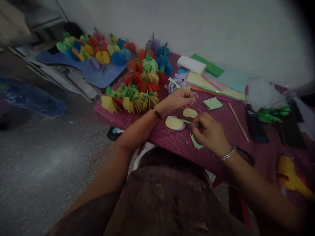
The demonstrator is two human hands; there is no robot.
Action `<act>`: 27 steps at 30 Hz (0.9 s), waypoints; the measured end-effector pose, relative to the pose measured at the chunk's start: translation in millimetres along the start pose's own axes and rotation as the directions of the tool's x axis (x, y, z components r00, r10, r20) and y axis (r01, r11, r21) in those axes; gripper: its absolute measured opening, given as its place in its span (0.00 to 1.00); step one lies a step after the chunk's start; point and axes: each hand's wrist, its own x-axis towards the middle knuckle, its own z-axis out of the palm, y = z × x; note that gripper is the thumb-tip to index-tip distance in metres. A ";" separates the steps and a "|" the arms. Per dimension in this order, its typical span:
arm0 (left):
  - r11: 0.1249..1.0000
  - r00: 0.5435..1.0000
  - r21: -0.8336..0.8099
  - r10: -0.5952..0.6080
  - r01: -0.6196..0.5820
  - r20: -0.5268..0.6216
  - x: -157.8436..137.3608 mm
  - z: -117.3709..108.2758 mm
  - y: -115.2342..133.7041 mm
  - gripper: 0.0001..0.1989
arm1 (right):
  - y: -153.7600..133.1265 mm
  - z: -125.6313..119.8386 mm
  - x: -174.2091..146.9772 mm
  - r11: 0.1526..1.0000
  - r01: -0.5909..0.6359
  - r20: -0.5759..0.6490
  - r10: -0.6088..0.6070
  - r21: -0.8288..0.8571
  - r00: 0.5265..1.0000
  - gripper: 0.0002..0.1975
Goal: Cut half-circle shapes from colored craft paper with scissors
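My right hand [209, 131] is wrapped round a pair of scissors [188, 122], whose blades point left over the table. Their tips reach the edge of a pale yellow paper oval [173, 122], which lies partly over a lavender piece. Another yellow paper piece [190, 113] lies between my two hands. My left hand [184, 97] hovers beside a heap of curled paper scraps [175, 86], its fingers curled together; whatever they hold, if anything, is hidden. A folded light green paper [213, 103] rests to the right of it. Green paper offcuts [196, 142] lie near the table's front edge.
Several colourful paper pumpkins [142, 78] crowd the table's left side, and more stand on a blue table [98, 77]. Paper sheets [214, 86] and a white roll [191, 64] lie at the back. Rightward are a wooden stick [238, 122], green pieces [273, 114] and a yellow glue gun [291, 175].
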 end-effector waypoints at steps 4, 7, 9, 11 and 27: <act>1.000 1.000 0.018 0.023 -0.023 -0.001 -0.8 -2.9 1.9 0.10 | -9.2 17.8 9.6 0.935 0.197 0.119 -0.169 -0.294 0.978 0.04; 0.998 0.999 0.044 0.036 -0.036 0.004 -2.0 -3.9 3.4 0.10 | -12.2 30.4 14.3 0.876 0.288 0.197 -0.227 -0.386 0.954 0.05; 0.998 0.999 0.052 0.043 -0.043 0.002 -3.0 -4.3 4.7 0.11 | -13.8 34.9 14.6 0.866 0.320 0.240 -0.241 -0.383 0.940 0.06; 0.997 0.999 0.060 0.047 -0.046 -0.006 -3.4 -4.6 5.9 0.11 | -14.8 36.6 13.0 0.876 0.322 0.261 -0.237 -0.359 0.936 0.06; 0.984 0.999 -0.174 -0.028 0.031 0.019 -1.0 -7.5 0.2 0.18 | 25.0 6.7 29.6 0.401 -0.435 0.079 0.655 0.806 0.751 0.16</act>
